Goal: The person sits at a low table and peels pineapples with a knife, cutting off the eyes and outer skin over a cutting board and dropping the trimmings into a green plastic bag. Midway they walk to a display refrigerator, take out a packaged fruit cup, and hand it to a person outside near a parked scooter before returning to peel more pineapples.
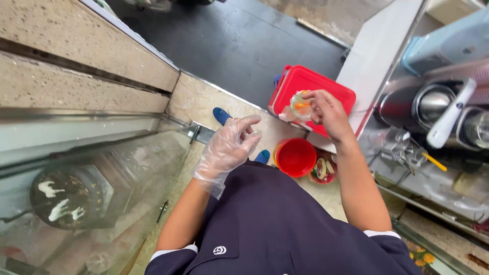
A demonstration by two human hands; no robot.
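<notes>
A person in a dark navy shirt stands at a drinks counter, seen from above. The bare right hand is raised over a red lidded box and pinches a small clear plastic cup with orange and green contents between thumb and fingertips. The left hand, in a loose transparent disposable glove, is held in front of the chest with fingers half curled and spread, holding nothing. Below the hands, a red bucket stands on the tiled floor, with a smaller red bowl of sliced fruit scraps just beside it. 2 blue shoes show past the shirt. To the right, a steel counter carries metal cups and a blender jug; to the left lies a glass case top.
</notes>
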